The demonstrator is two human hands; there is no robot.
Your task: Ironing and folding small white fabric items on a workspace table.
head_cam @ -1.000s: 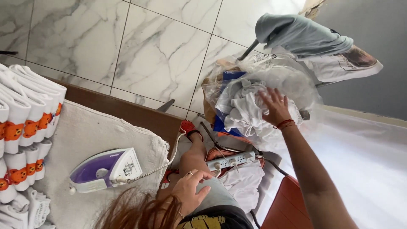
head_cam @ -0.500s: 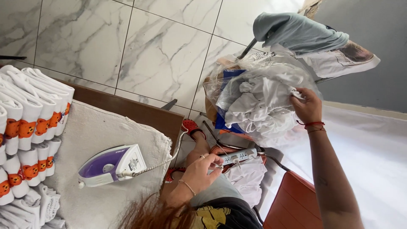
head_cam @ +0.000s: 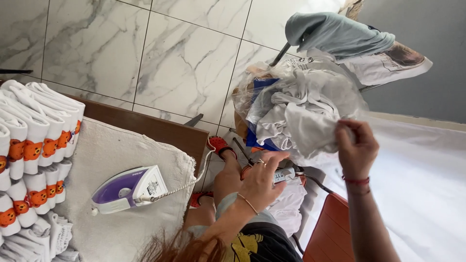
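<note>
- The floor is big glossy white marble-look tiles (head_cam: pixel 160 63) with grey veining and thin dark grout lines, and it fills most of the upper left of the view.
- The right hand (head_cam: pixel 357 148) is up at the clear plastic bag (head_cam: pixel 335 82) stuffed with crumpled white garments (head_cam: pixel 301 114). Its fingertips (head_cam: pixel 345 127) are pressed together, pinching a fold of the thin plastic or cloth at the bag's edge; I can't tell which of the two. A red thread bracelet sits on that wrist.
- The bag bulges out just beyond those fingertips, with something blue (head_cam: pixel 259 87) tucked in on its far side.
- The left hand (head_cam: pixel 259 182) hangs lower with fingers loosely spread and slightly curled, holding nothing. A ring and a thin gold bracelet show on it.
- Just past the left fingertips lies a white power strip (head_cam: pixel 284 174) on the floor, close but not touching as far as I can see. More white cloth (head_cam: pixel 291 204) is heaped under the hand.
- Well away from both hands, on the thumb side of the left one, a purple and white iron (head_cam: pixel 128 189) lies on a pale padded cover (head_cam: pixel 116 155) over a brown wooden table (head_cam: pixel 155 128). Its braided cord runs off the table edge.
- Further out that way, rows of folded white shirts with orange prints (head_cam: pixel 34 145) are stacked along the table.
- A grey-blue garment (head_cam: pixel 340 34) is draped over something above the bag, against a grey wall (head_cam: pixel 417 48).
- Red sandals (head_cam: pixel 221 144) sit on the person's feet near the left hand.
</note>
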